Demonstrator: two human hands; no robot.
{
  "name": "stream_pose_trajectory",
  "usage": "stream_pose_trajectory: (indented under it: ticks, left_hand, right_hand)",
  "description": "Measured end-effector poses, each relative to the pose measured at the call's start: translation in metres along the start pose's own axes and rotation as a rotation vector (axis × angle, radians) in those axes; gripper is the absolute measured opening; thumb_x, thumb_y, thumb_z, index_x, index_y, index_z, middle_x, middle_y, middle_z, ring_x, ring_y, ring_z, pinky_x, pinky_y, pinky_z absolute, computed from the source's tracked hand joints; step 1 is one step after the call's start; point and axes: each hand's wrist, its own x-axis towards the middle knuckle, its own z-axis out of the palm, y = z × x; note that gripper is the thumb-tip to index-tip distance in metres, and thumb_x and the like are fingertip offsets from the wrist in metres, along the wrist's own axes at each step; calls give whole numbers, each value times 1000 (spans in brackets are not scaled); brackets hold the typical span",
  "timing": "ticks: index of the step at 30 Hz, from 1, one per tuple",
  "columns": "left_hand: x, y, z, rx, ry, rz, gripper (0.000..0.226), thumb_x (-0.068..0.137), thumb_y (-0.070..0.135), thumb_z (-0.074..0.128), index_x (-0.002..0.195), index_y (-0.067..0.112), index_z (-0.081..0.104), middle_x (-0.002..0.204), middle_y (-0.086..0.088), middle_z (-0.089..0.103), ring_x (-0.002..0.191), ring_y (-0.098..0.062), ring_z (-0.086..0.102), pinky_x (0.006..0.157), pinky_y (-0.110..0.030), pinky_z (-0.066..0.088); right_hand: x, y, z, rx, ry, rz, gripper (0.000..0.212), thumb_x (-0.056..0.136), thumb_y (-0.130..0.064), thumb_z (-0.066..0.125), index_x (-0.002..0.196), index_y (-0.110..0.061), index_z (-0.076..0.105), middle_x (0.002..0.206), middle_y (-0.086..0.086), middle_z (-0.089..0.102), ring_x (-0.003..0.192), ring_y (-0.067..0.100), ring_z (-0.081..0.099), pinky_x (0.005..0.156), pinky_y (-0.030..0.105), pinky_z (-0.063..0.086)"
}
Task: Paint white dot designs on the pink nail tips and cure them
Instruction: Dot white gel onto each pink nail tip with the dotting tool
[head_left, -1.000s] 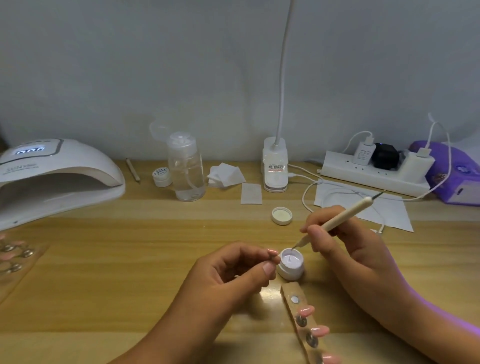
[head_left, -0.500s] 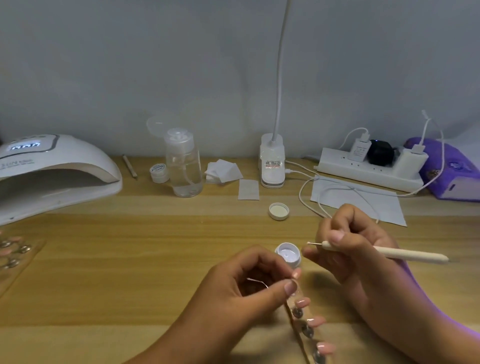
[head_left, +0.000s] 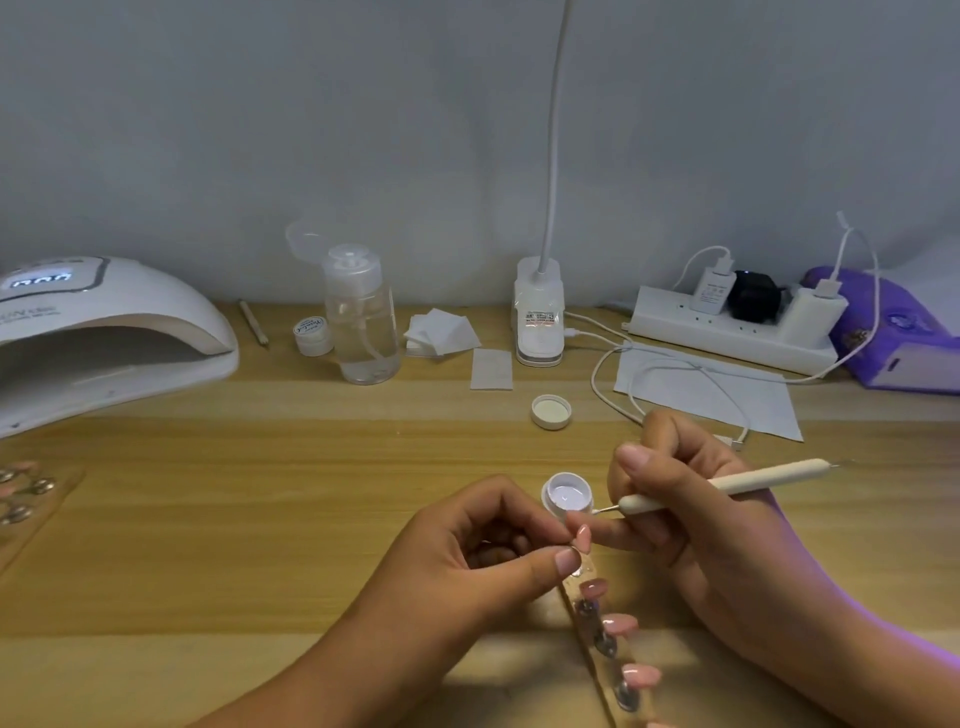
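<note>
My left hand (head_left: 483, 561) pinches a pink nail tip (head_left: 584, 536) on its small stand, lifted just above the clear holder strip (head_left: 597, 623). Several more pink tips (head_left: 619, 623) sit along that strip. My right hand (head_left: 675, 499) grips a cream dotting pen (head_left: 727, 484), its metal point close to the held tip. A small open jar of white gel (head_left: 567, 496) stands just behind my fingers. The white curing lamp (head_left: 104, 332) sits at the far left with its display lit.
The jar's lid (head_left: 551, 411) lies behind. A clear pump bottle (head_left: 361, 322), a small closed jar (head_left: 311, 336), wipes (head_left: 441, 332), a desk lamp base (head_left: 539, 322), a power strip (head_left: 727, 332) with cables, and a purple device (head_left: 898, 332) line the back. Another tip holder (head_left: 26, 493) lies at the left edge.
My right hand took the pen out of the gel jar, swung it level and brought its point to the tip. My left hand let go of the jar and lifted a tip off the strip.
</note>
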Motion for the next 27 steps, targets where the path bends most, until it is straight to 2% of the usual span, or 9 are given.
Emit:
stream_pose_trajectory:
  ticks: [3, 7, 16, 23, 27]
  left_hand:
    - [0, 1, 1, -20, 6, -12, 13, 66, 13, 76, 72, 24, 71, 82, -1, 73, 73, -6, 59, 68, -16, 49]
    - [-1, 3, 1, -31, -3, -23, 13, 67, 13, 75, 72, 25, 71, 87, 1, 75, 75, -6, 60, 69, -16, 50]
    - [-2, 4, 2, -25, -9, -27, 14, 67, 15, 77, 72, 26, 71, 88, 2, 75, 76, -9, 59, 70, -18, 50]
    - [-2, 4, 3, -24, -8, -22, 14, 67, 14, 75, 73, 26, 71, 88, 3, 75, 74, -7, 58, 69, -15, 50]
    - [-3, 5, 3, -24, -9, -19, 15, 66, 13, 75, 72, 27, 71, 86, 4, 75, 75, -7, 58, 69, -15, 50]
  right_hand:
    - [0, 0, -1, -2, -29, 3, 28, 70, -15, 73, 52, -20, 52, 50, 0, 46, 45, 8, 59, 58, 29, 59]
    - [0, 2, -1, 11, -42, 8, 23, 65, -22, 71, 52, -20, 52, 49, 0, 44, 44, 8, 58, 53, 23, 55]
    - [0, 3, -2, -7, -58, 23, 23, 66, -22, 70, 52, -21, 52, 50, -1, 43, 46, 7, 60, 53, 22, 54]
    - [0, 4, -2, -32, -71, 16, 23, 66, -22, 70, 53, -21, 52, 51, 0, 45, 46, 5, 58, 53, 23, 54]
    - [0, 4, -2, -50, -68, 11, 23, 65, -23, 71, 53, -21, 52, 53, 0, 45, 44, 3, 51, 53, 22, 53]
